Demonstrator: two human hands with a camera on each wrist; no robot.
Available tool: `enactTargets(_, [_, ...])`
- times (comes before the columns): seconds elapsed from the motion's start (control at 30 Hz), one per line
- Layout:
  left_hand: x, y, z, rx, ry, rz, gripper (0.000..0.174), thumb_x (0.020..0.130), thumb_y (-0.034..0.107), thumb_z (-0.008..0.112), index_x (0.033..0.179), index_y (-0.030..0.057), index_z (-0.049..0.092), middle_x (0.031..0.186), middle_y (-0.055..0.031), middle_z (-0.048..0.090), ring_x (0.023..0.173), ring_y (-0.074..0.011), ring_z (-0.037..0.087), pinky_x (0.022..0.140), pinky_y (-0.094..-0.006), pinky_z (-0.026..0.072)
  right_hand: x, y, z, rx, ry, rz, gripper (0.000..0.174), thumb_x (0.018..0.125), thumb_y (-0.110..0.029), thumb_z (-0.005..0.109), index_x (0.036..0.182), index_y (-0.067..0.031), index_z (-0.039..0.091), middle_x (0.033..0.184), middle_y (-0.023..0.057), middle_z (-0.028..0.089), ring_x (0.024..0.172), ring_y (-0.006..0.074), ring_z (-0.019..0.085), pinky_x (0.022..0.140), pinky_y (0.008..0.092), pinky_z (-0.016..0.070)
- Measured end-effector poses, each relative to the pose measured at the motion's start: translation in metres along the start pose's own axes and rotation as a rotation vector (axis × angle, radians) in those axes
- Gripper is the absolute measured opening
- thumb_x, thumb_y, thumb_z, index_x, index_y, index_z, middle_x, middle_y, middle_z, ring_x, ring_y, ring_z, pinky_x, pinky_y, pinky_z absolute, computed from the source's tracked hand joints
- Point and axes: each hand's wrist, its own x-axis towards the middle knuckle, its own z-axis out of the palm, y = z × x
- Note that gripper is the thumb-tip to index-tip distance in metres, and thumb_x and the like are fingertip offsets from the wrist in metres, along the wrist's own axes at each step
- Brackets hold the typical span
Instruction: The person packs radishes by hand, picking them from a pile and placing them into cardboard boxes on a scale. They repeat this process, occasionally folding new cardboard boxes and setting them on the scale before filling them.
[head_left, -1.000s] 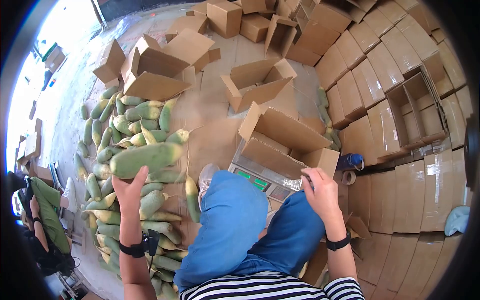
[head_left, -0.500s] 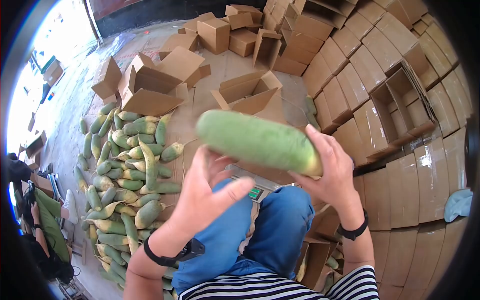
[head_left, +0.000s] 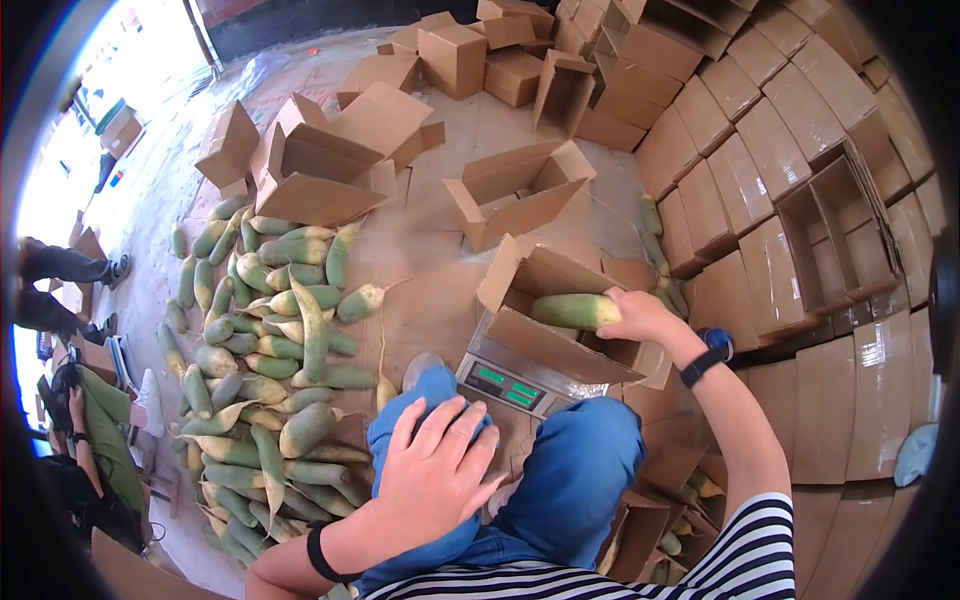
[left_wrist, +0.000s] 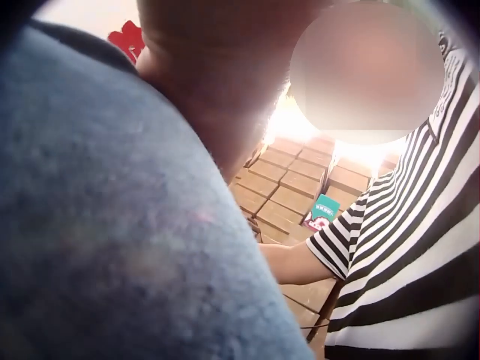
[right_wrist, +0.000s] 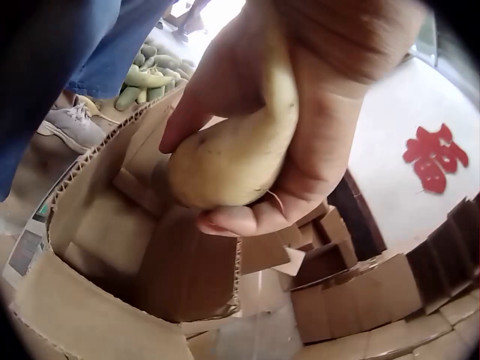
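Note:
My right hand (head_left: 640, 318) grips a large green radish (head_left: 570, 312) by its pale end. The radish lies level within the mouth of an open cardboard box (head_left: 545, 345), which stands on a scale (head_left: 500, 388) with green lit displays. In the right wrist view the thumb and fingers wrap the radish's pale tapered end (right_wrist: 225, 161) above the box's inside (right_wrist: 112, 232). With fingers spread, my left hand (head_left: 430, 465) rests on the left knee of the blue jeans (head_left: 590, 440). The left wrist view holds mostly blue denim (left_wrist: 127, 195) close up.
A wide pile of green radishes (head_left: 300, 350) covers the floor at left. Open boxes (head_left: 320, 195) stand beyond it, another (head_left: 525, 205) behind the scale. Stacked cartons (head_left: 760, 140) wall the right side. Other people's legs (head_left: 70, 265) show at far left.
The radish went from my left hand above the pile across to my right hand, which has carried it to the box on the scale. My left hand let go and came down onto the knee.

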Motion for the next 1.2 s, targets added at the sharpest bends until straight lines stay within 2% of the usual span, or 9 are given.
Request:
enactTargets(0.27, [0.008, -0.008, 0.002, -0.039, 0.019, -0.033, 0.042, 0.069, 0.035, 0.078, 0.103, 0.0117, 0.068, 0.119, -0.0072, 0.062, 0.110, -0.0257, 0.058, 0.100, -0.0469, 0.0398, 0.069, 0.026, 0.087, 0.692, -0.204, -0.051, 0.079, 0.076, -0.043, 0.077, 0.134, 0.0024, 0.048, 0.120, 0.0240, 0.062, 0.112, 0.0299, 0.060, 0.099, 0.0340, 0.0443])
enactTargets(0.3, [0.009, -0.008, 0.002, -0.046, 0.017, -0.033, 0.042, 0.070, 0.035, 0.077, 0.103, 0.0114, 0.068, 0.118, -0.0067, 0.062, 0.110, -0.0250, 0.059, 0.099, -0.0464, 0.0407, 0.069, 0.027, 0.084, 0.662, -0.315, -0.020, 0.078, 0.079, -0.037, 0.075, 0.139, 0.0017, 0.044, 0.132, 0.0241, 0.054, 0.120, 0.0308, 0.055, 0.104, 0.0337, 0.0405])
enactTargets(0.47, [0.016, -0.004, 0.008, -0.083, 0.010, -0.008, 0.042, 0.070, 0.035, 0.077, 0.103, 0.0110, 0.068, 0.117, -0.0069, 0.063, 0.109, -0.0248, 0.060, 0.100, -0.0462, 0.0404, 0.053, 0.032, 0.085, 0.146, -0.282, -0.041, 0.063, 0.080, -0.027, 0.070, 0.134, -0.0029, 0.050, 0.125, 0.0243, 0.060, 0.115, 0.0392, 0.057, 0.099, 0.0412, 0.0459])
enactTargets(0.67, [0.022, 0.008, 0.014, -0.104, 0.009, 0.042, 0.041, 0.070, 0.033, 0.077, 0.103, 0.0100, 0.068, 0.118, -0.0076, 0.062, 0.110, -0.0250, 0.058, 0.100, -0.0473, 0.0401, -0.032, -0.031, 0.001, 0.627, 0.141, -0.154, 0.041, 0.088, -0.018, 0.063, 0.126, -0.0018, 0.056, 0.116, 0.0197, 0.062, 0.104, 0.0365, 0.062, 0.090, 0.0408, 0.0503])
enactTargets(0.73, [0.023, 0.010, 0.014, -0.105, -0.011, 0.058, 0.042, 0.069, 0.032, 0.078, 0.103, 0.0098, 0.068, 0.119, -0.0080, 0.062, 0.112, -0.0255, 0.057, 0.100, -0.0483, 0.0398, -0.070, -0.058, -0.013, 0.545, 0.237, -0.247, 0.039, 0.089, -0.008, 0.063, 0.128, -0.0030, 0.056, 0.116, 0.0173, 0.062, 0.104, 0.0307, 0.064, 0.088, 0.0344, 0.0518])
enactTargets(0.83, [0.024, 0.014, 0.015, -0.124, -0.018, 0.081, 0.044, 0.069, 0.032, 0.078, 0.104, 0.0092, 0.067, 0.120, -0.0084, 0.061, 0.114, -0.0264, 0.056, 0.100, -0.0489, 0.0399, -0.124, -0.094, -0.012, 0.434, 0.377, -0.411, 0.039, 0.087, -0.012, 0.066, 0.124, -0.0054, 0.056, 0.113, 0.0161, 0.062, 0.102, 0.0358, 0.062, 0.087, 0.0404, 0.0514])
enactTargets(1.0, [0.019, 0.003, 0.020, -0.307, -0.013, 0.132, 0.045, 0.072, 0.027, 0.076, 0.110, 0.0066, 0.065, 0.125, -0.0108, 0.059, 0.117, -0.0296, 0.055, 0.103, -0.0476, 0.0394, -0.160, -0.109, 0.025, 0.297, 0.417, -0.369, 0.038, 0.082, -0.011, 0.070, 0.119, -0.0063, 0.060, 0.110, 0.0131, 0.064, 0.099, 0.0332, 0.063, 0.085, 0.0413, 0.0514])
enactTargets(1.13, [-0.008, -0.046, 0.038, -0.786, 0.208, -0.351, 0.040, 0.088, 0.021, 0.061, 0.122, -0.0005, 0.057, 0.128, -0.0210, 0.056, 0.121, -0.0359, 0.053, 0.105, -0.0412, 0.0391, -0.165, -0.110, 0.038, 0.202, 0.526, -0.306, 0.035, 0.080, -0.011, 0.071, 0.114, -0.0055, 0.063, 0.110, 0.0123, 0.065, 0.098, 0.0311, 0.063, 0.085, 0.0403, 0.0508])
enactTargets(1.2, [-0.034, -0.084, 0.068, -0.559, 0.226, -0.537, 0.035, 0.092, 0.020, 0.058, 0.118, -0.0034, 0.058, 0.121, -0.0223, 0.059, 0.117, -0.0372, 0.054, 0.102, -0.0402, 0.0412, -0.165, -0.110, 0.039, 0.208, 0.554, -0.292, 0.032, 0.080, -0.011, 0.071, 0.110, -0.0050, 0.064, 0.108, 0.0121, 0.065, 0.097, 0.0309, 0.064, 0.083, 0.0399, 0.0511])
